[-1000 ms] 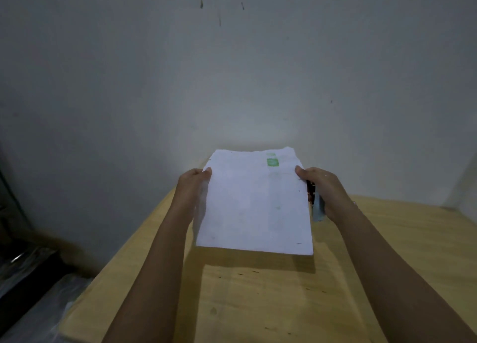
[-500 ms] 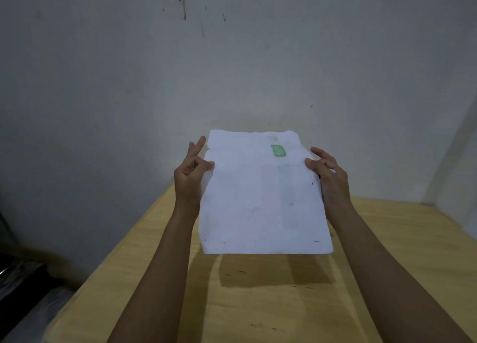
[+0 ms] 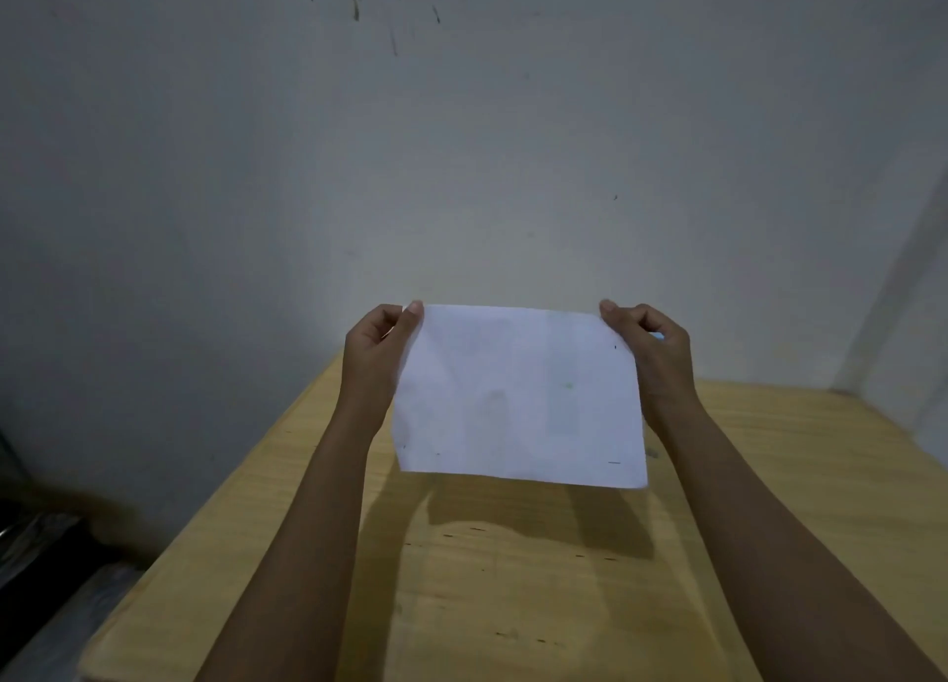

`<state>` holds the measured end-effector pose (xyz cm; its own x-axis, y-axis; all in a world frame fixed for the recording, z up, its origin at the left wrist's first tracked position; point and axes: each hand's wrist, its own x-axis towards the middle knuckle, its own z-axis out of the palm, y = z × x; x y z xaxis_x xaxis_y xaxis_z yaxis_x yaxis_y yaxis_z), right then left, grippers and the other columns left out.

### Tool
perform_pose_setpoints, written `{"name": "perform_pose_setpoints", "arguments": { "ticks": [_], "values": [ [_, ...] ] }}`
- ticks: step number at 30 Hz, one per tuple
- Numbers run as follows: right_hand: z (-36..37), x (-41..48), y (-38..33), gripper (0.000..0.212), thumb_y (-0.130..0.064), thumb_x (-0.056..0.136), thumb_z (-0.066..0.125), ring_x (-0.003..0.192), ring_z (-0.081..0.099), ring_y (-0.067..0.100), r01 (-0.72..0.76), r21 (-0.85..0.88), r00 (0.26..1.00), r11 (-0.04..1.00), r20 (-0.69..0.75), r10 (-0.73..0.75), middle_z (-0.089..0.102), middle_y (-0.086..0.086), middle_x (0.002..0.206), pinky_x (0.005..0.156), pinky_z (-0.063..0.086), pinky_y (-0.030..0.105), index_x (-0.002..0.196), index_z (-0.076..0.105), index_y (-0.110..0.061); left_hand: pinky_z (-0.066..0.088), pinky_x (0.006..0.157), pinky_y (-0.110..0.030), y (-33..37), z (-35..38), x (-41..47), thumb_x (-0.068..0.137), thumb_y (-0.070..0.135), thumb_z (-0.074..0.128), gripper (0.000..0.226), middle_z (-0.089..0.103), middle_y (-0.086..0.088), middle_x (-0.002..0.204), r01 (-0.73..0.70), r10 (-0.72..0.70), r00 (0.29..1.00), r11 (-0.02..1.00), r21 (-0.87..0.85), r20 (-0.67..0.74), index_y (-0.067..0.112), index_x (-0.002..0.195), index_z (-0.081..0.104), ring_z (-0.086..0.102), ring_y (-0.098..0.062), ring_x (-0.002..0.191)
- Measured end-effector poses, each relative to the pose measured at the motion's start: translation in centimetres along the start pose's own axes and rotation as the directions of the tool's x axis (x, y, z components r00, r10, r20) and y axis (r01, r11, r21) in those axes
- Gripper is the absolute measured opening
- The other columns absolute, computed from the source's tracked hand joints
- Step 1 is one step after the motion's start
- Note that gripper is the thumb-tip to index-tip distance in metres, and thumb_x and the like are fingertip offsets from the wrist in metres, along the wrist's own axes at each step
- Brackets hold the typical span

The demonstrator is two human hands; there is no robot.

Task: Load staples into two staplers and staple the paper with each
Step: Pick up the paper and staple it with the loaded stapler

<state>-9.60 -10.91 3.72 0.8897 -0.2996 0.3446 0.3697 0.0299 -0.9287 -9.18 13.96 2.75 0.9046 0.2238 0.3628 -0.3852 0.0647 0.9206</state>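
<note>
A white sheet of paper (image 3: 518, 394) hangs upright in the air above the wooden table (image 3: 513, 579). My left hand (image 3: 377, 353) pinches its top left corner. My right hand (image 3: 651, 353) pinches its top right corner. Small dark staple marks show near the paper's lower edge and at its right side. No stapler is in view; the paper and my hands hide the table's far part.
A pale wall stands close behind the table, with dark specks high up. The table's left edge drops to dark, shiny clutter (image 3: 36, 553) on the floor at the lower left. A wall corner rises at the far right.
Both hands raised the paper off the table and tipped it upright, sliding their grip from its sides to the top corners. The green mark no longer faces me. The stapler by my right hand is gone from sight.
</note>
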Motion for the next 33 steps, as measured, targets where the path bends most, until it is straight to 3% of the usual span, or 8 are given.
{"name": "perform_pose_setpoints", "arguments": {
  "ticks": [5, 8, 12, 16, 19, 24, 31, 33],
  "values": [
    [0.0, -0.6, 0.2, 0.031, -0.033, 0.069, 0.072, 0.05, 0.055, 0.002, -0.061, -0.044, 0.982, 0.997, 0.174, 0.067, 0.057, -0.001, 0.07, 0.044, 0.041, 0.011, 0.088, 0.052, -0.017, 0.041, 0.059, -0.023, -0.5, -0.2, 0.2, 0.087, 0.03, 0.065, 0.023, 0.054, 0.005, 0.063, -0.028, 0.031, 0.99, 0.999, 0.022, -0.135, 0.014, 0.071, 0.062, 0.048, -0.002, 0.055],
    [-0.2, -0.5, 0.4, 0.031, -0.036, 0.063, 0.078, 0.048, 0.052, 0.009, -0.072, -0.17, 0.96, 0.983, 0.256, 0.114, 0.056, 0.002, 0.07, 0.044, 0.04, 0.018, 0.083, 0.064, -0.018, 0.042, 0.063, -0.026, -0.8, -0.4, 0.2, 0.085, 0.031, 0.066, 0.022, 0.056, 0.002, 0.066, -0.017, 0.02, 0.988, 1.0, 0.021, -0.155, 0.014, 0.071, 0.064, 0.049, -0.008, 0.062],
    [-0.4, -0.2, 0.9, 0.013, -0.024, 0.074, 0.077, 0.056, 0.046, 0.021, -0.063, -0.21, 0.983, 0.976, 0.157, 0.097, 0.054, 0.008, 0.066, 0.051, 0.038, 0.026, 0.073, 0.067, -0.015, 0.049, 0.063, -0.024, -0.9, -1.0, 0.2, 0.082, 0.028, 0.07, 0.013, 0.066, 0.006, 0.068, 0.039, -0.037, 0.997, 0.999, 0.028, -0.065, 0.018, 0.072, 0.07, 0.059, -0.007, 0.064],
    [-0.6, -0.2, 1.1, 0.014, -0.025, 0.077, 0.075, 0.07, 0.05, 0.027, -0.082, -0.171, 0.991, 0.982, 0.089, 0.098, 0.059, 0.016, 0.079, 0.062, 0.04, 0.035, 0.074, 0.069, -0.012, 0.05, 0.075, -0.043, -1.5, -1.5, 0.4, 0.077, 0.02, 0.075, 0.004, 0.072, -0.002, 0.083, 0.082, -0.085, 0.995, 0.995, 0.055, 0.05, 0.017, 0.08, 0.073, 0.065, -0.021, 0.081],
    [-0.7, -0.1, 1.4, 0.014, -0.024, 0.079, 0.074, 0.066, 0.046, 0.03, -0.095, -0.18, 0.991, 0.979, 0.079, 0.11, 0.056, 0.018, 0.076, 0.056, 0.036, 0.033, 0.076, 0.069, -0.01, 0.05, 0.07, -0.035, -1.7, -1.3, 0.4, 0.075, 0.016, 0.076, 0.013, 0.07, -0.005, 0.084, 0.072, -0.072, 0.997, 0.997, 0.039, 0.013, 0.012, 0.085, 0.069, 0.064, -0.018, 0.078],
    [-0.8, 0.2, 1.9, 0.017, -0.023, 0.079, 0.073, 0.067, 0.046, 0.031, -0.129, -0.167, 0.986, 0.977, 0.086, 0.145, 0.056, 0.02, 0.077, 0.055, 0.036, 0.03, 0.081, 0.069, -0.006, 0.045, 0.05, -0.013, -1.7, -0.9, 0.5, 0.075, 0.012, 0.077, 0.033, 0.067, 0.003, 0.076, 0.064, -0.063, 0.997, 0.998, 0.011, -0.049, 0.012, 0.097, 0.051, 0.062, 0.003, 0.057],
    [-1.0, 0.0, 2.5, 0.013, -0.02, 0.079, 0.073, 0.047, 0.039, 0.014, -0.199, -0.176, 0.956, 0.964, 0.182, 0.231, 0.05, -0.002, 0.051, 0.044, 0.031, 0.023, 0.077, 0.069, -0.009, 0.047, 0.079, -0.03, -2.2, -1.3, 0.7, 0.08, 0.015, 0.072, 0.025, 0.067, 0.004, 0.084, 0.043, -0.044, 0.995, 0.999, -0.01, -0.087, 0.019, 0.099, 0.057, 0.063, -0.005, 0.079],
    [-1.0, -0.2, 2.7, 0.014, -0.019, 0.08, 0.072, 0.048, 0.038, 0.013, -0.201, -0.212, 0.94, 0.956, 0.233, 0.249, 0.047, 0.001, 0.054, 0.046, 0.03, 0.023, 0.076, 0.068, -0.006, 0.046, 0.083, -0.03, -2.5, -1.4, 0.8, 0.08, 0.016, 0.072, 0.025, 0.067, 0.005, 0.084, 0.046, -0.046, 0.995, 0.999, -0.011, -0.09, 0.019, 0.1, 0.058, 0.062, -0.008, 0.082]
  ]
}}
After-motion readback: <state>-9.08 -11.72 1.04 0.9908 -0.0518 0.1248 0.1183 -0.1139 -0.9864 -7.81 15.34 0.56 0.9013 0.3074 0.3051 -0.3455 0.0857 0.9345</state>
